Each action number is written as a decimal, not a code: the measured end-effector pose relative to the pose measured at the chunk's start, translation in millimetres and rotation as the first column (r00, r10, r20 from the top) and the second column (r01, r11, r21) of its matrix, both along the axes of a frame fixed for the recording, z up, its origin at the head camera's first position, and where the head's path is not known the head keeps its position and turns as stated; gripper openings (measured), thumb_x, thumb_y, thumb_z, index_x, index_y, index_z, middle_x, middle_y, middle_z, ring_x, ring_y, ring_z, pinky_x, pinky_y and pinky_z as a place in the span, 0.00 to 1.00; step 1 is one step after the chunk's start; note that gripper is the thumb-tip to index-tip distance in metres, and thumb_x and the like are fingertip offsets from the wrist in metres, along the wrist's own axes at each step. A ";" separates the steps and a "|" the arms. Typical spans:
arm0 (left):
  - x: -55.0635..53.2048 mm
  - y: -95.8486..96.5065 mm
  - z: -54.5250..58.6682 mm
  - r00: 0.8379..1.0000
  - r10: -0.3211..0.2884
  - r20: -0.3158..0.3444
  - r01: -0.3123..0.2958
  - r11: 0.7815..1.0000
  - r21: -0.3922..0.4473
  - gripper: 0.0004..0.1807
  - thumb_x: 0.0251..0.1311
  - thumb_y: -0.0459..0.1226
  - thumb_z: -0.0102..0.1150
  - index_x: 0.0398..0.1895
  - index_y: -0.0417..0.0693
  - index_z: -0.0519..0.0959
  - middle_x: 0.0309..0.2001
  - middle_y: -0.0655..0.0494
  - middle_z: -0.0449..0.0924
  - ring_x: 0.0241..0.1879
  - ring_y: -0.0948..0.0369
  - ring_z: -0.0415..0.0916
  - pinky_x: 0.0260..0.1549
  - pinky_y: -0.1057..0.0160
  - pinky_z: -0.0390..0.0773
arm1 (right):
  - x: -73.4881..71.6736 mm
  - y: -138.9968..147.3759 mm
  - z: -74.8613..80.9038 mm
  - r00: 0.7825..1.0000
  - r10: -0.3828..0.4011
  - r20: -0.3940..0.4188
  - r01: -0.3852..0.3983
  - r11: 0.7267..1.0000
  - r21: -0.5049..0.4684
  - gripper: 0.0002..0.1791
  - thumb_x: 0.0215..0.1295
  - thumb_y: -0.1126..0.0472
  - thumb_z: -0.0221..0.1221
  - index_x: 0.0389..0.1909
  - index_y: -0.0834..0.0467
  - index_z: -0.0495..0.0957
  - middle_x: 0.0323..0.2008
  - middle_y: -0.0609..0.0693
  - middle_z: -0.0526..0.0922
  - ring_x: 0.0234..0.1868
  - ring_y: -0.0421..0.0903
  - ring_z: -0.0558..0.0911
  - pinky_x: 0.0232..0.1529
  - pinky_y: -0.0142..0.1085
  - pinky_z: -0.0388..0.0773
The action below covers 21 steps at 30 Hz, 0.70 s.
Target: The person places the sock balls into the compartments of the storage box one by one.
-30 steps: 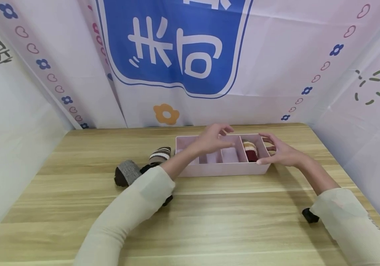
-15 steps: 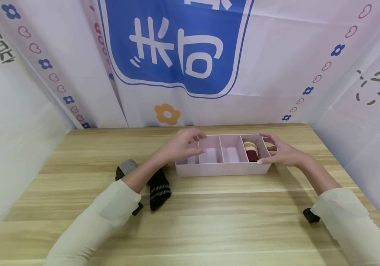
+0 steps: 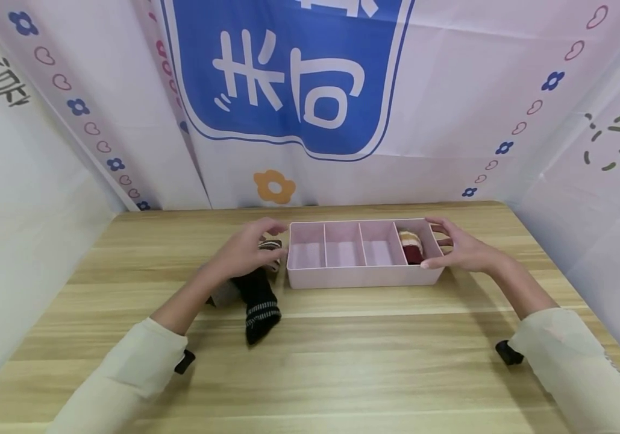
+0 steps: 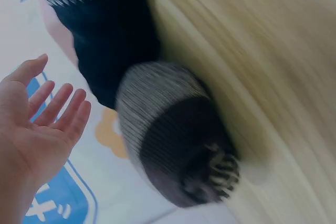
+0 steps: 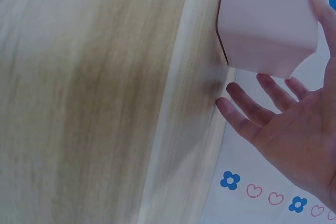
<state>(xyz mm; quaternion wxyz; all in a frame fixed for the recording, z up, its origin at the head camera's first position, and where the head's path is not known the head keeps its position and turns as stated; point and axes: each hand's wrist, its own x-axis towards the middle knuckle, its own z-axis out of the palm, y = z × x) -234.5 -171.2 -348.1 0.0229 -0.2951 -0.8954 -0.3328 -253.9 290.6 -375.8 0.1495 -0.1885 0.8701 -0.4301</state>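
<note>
A pink divided box [image 3: 364, 278] stands near the back of the table. Its rightmost compartment holds a rolled red, cream and tan sock [image 3: 411, 246]; the other three compartments hold nothing. My right hand [image 3: 463, 249] spans the box's right end, thumb on the front rim and fingers around the far corner. Left of the box, my left hand [image 3: 240, 251] hovers with spread fingers over a striped rolled sock [image 3: 270, 245], partly hidden by it. A black sock [image 3: 258, 304] with white-dashed bands lies nearer. Beside it is a grey and dark brown sock [image 4: 170, 124], mostly hidden in the head view.
The wooden table [image 3: 353, 361] stretches toward me. Printed white cloth [image 3: 440, 120] hangs behind it and at both sides, close to the table's back edge. A small black strap end [image 3: 185, 361] hangs under my left sleeve, another [image 3: 508, 352] under the right.
My left hand has moved left, from above the box's middle compartments to the socks beside it, uncovering the left compartments. My right hand has stayed at the box's right end.
</note>
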 end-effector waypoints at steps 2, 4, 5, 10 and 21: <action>-3.1 -8.6 -3.9 1.000 0.007 0.008 -0.007 1.000 -0.016 0.26 0.65 0.34 0.69 0.63 0.30 0.76 0.60 0.35 0.79 0.60 0.39 0.76 0.58 0.39 0.77 | -0.1 0.4 -0.4 1.000 0.001 -0.002 -0.001 1.000 0.001 0.58 0.60 0.59 0.72 0.81 0.63 0.43 0.77 0.74 0.50 0.71 0.78 0.61 0.69 0.69 0.62; -6.1 -15.4 -6.6 1.000 0.009 0.017 -0.009 0.999 -0.040 0.27 0.63 0.34 0.71 0.63 0.30 0.76 0.62 0.36 0.79 0.61 0.38 0.75 0.59 0.38 0.76 | -0.2 0.5 -0.8 1.000 0.000 -0.004 0.000 1.000 0.003 0.58 0.60 0.59 0.72 0.81 0.63 0.43 0.77 0.74 0.50 0.71 0.78 0.61 0.69 0.69 0.62; -8.0 -18.6 -7.9 1.000 0.013 0.025 -0.012 0.998 -0.054 0.28 0.62 0.35 0.72 0.63 0.31 0.76 0.62 0.36 0.78 0.61 0.37 0.74 0.60 0.38 0.75 | -0.4 0.5 -1.0 1.000 0.000 -0.004 0.000 1.000 0.003 0.58 0.60 0.59 0.72 0.81 0.63 0.42 0.77 0.74 0.50 0.71 0.78 0.61 0.69 0.69 0.62; -18.1 -29.9 -12.2 0.997 0.017 0.078 -0.006 0.990 -0.141 0.35 0.60 0.40 0.74 0.66 0.31 0.74 0.66 0.34 0.75 0.65 0.35 0.70 0.65 0.37 0.71 | -1.0 1.0 -1.4 1.000 -0.003 -0.007 0.003 1.000 0.007 0.58 0.60 0.59 0.72 0.81 0.62 0.43 0.77 0.74 0.50 0.71 0.78 0.61 0.69 0.69 0.62; -38.7 -39.4 -28.4 0.982 -0.110 0.153 0.136 0.976 -0.173 0.39 0.56 0.42 0.77 0.66 0.28 0.73 0.59 0.35 0.80 0.58 0.41 0.77 0.60 0.40 0.74 | -0.8 0.7 -1.1 1.000 -0.008 0.002 0.008 1.000 0.011 0.58 0.60 0.58 0.72 0.82 0.61 0.43 0.78 0.74 0.49 0.72 0.78 0.60 0.69 0.69 0.61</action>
